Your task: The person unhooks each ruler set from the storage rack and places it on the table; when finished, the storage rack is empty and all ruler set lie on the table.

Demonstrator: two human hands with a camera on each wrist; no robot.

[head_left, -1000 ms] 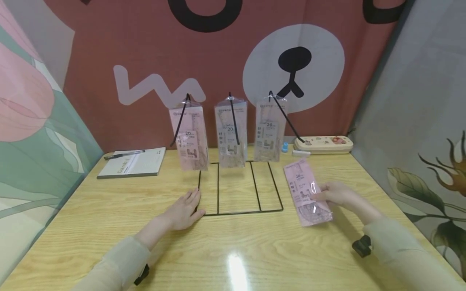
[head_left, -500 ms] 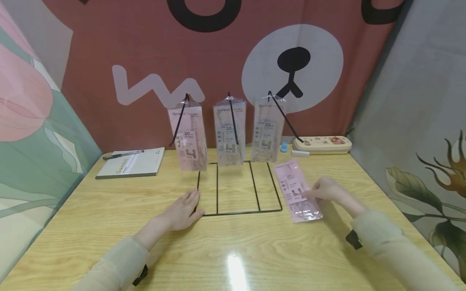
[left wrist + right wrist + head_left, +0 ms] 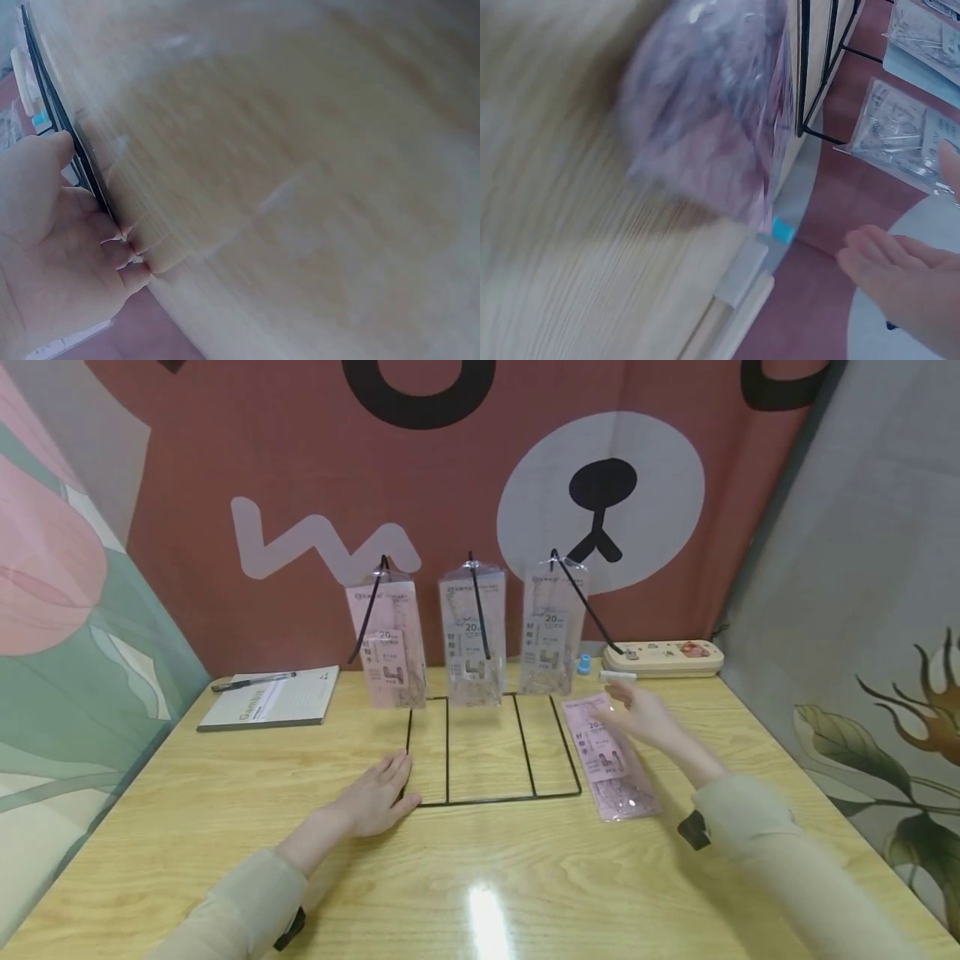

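Observation:
On the table right of the black wire rack (image 3: 491, 798) lies a pink ruler-set packet (image 3: 611, 768), printed with a 20 and a 4. My right hand (image 3: 645, 718) is over its upper end, thumb and fingers apart. In the right wrist view the packet (image 3: 712, 127) is blurred, and the right hand (image 3: 907, 270) shows a gap between thumb and fingers. My left hand (image 3: 378, 793) rests with straight fingers on the rack's near left corner; the left wrist view shows the left hand (image 3: 67, 240) against the black wire. Similar packets hang on hooks: left (image 3: 386, 647), middle (image 3: 472, 643) and right (image 3: 553, 635).
A notebook (image 3: 300, 693) with a pen (image 3: 255, 681) on it lies at the back left. Behind the right hand are a cream pencil case (image 3: 663, 660), a white eraser-like block (image 3: 618, 676) and a small blue object (image 3: 584, 665). A printed curtain (image 3: 300, 593) backs the table.
The right hand brought the pink packet leftward and set it on the table beside the rack. It has let go and shifted to the packet's far end. The left hand stayed put.

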